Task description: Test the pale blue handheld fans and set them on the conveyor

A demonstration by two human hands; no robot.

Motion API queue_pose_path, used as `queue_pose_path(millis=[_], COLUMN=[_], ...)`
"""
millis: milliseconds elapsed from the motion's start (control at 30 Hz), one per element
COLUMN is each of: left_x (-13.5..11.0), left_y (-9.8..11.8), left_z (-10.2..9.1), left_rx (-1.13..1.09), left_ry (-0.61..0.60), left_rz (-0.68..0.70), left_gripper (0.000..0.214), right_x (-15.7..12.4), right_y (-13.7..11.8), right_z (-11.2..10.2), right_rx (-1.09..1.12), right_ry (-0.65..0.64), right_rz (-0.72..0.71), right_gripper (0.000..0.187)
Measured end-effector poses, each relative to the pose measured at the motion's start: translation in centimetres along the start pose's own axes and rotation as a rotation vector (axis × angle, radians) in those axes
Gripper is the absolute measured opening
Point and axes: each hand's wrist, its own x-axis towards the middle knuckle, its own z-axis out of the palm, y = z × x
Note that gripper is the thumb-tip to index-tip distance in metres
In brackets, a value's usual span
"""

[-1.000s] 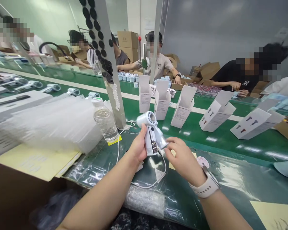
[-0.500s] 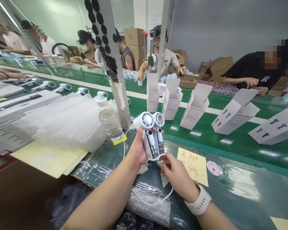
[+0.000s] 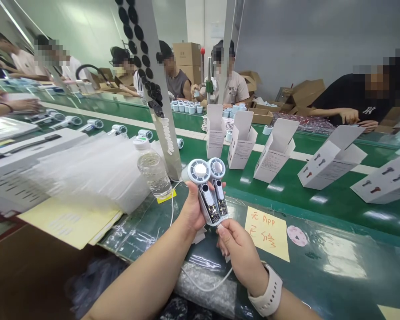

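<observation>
Two pale blue handheld fans, a left fan (image 3: 207, 209) and a right fan (image 3: 222, 200), stand side by side above the bench. Their round heads are up, and their handles show bare circuit parts. My left hand (image 3: 193, 209) is closed around the handles, its thumb on the left side. At the lower ends of the handles, my right hand (image 3: 235, 238) pinches what looks like the plug end of a white cable (image 3: 206, 290); the plug itself is hidden by my fingers. The cable loops below my hands and also runs up behind the left fan.
Open white boxes (image 3: 275, 153) line the green conveyor (image 3: 193, 153). A liquid-filled bottle (image 3: 152, 171) stands left of the fans, beside stacked translucent sleeves (image 3: 96, 173) and a metal post (image 3: 165, 133). A yellow note (image 3: 268, 233) lies right. Several people work across the line.
The fans have shifted slightly left and down in view. My right hand has turned and closed in at the handle ends. Fans and boxes on the conveyor appear a little farther right.
</observation>
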Motion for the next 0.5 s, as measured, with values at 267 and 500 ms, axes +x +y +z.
queue_pose_path(millis=[267, 500], left_x=[-0.58, -0.54], left_y=[-0.46, -0.33], left_z=[0.68, 0.45], left_rx=[-0.036, -0.028], left_ry=[0.000, 0.008], left_rz=[0.040, -0.003], left_gripper=[0.066, 0.067], right_x=[0.04, 0.06], right_y=[0.41, -0.11], right_z=[0.70, 0.23], right_rx=[0.190, -0.039], right_ry=[-0.016, 0.000], right_rz=[-0.008, -0.038], right_gripper=[0.050, 0.052])
